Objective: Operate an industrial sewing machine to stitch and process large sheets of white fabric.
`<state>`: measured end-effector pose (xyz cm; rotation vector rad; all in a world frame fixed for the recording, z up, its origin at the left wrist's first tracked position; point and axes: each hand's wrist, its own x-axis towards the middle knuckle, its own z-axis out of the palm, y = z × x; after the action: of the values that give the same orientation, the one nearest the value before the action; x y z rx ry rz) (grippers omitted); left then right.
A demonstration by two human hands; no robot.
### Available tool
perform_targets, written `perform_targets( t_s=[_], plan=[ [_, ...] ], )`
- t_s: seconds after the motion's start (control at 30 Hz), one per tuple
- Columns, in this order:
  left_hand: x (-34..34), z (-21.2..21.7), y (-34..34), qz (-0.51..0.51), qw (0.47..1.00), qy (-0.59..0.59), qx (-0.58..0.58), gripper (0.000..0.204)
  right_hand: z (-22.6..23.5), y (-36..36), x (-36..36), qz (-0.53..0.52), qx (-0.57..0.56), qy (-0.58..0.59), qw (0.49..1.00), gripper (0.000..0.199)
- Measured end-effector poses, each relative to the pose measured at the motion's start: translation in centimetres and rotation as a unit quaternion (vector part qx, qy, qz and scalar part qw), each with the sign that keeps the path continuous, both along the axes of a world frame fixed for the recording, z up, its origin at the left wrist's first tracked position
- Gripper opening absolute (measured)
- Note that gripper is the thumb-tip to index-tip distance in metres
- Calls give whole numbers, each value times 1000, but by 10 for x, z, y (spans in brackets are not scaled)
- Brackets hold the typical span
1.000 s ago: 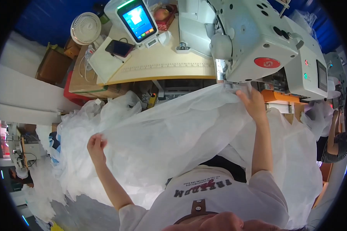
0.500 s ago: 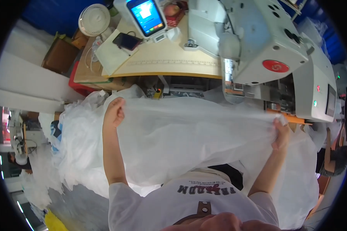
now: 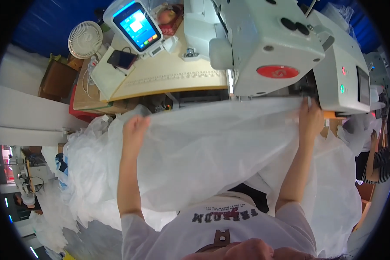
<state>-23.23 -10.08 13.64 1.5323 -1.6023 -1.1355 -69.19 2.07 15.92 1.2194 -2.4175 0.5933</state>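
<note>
A wide sheet of sheer white fabric (image 3: 212, 147) stretches between my two hands, its top edge pulled taut and rising to the right. My left hand (image 3: 135, 130) is closed on the left end of that edge, below the table's front. The other end is pinched in my right hand (image 3: 310, 118), raised close under the head of a large white sewing machine (image 3: 264, 50). Part of the machine's working area is hidden behind the fabric and hand. The lower part of the sheet drapes over my lap.
A lit touch screen (image 3: 136, 27), a phone (image 3: 122, 59), papers and a white fan (image 3: 85, 40) are on or beside the table (image 3: 182, 80). White fabric heaps (image 3: 91, 160) lie at left. Another person in a striped sleeve (image 3: 382, 162) works at far right.
My right hand has moved up and toward the machine, lifting the fabric's right end. The left hand has shifted slightly right and down. The whole view has turned a little.
</note>
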Motion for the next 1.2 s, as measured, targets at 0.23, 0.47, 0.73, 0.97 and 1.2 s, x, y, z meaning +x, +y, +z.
perform_targets(
  t_s=[0.23, 0.47, 0.73, 0.97, 1.2],
  plan=[
    [27, -34, 24, 33, 914, -284, -289, 10, -26, -7, 9, 22, -132, 115, 984, 14],
    [136, -34, 25, 10, 955, 210, 210, 7, 16, -6, 65, 301, -56, 47, 951, 18],
    [163, 46, 57, 66, 991, -53, 107, 7, 5, -14, 83, 243, 5, -115, 963, 31],
    [172, 55, 43, 39, 882, -391, -260, 9, 49, -15, 124, 139, 194, -118, 964, 44],
    [152, -21, -12, -75, 960, -253, -92, 15, 12, -5, 87, 182, 39, -265, 946, 35]
  ],
)
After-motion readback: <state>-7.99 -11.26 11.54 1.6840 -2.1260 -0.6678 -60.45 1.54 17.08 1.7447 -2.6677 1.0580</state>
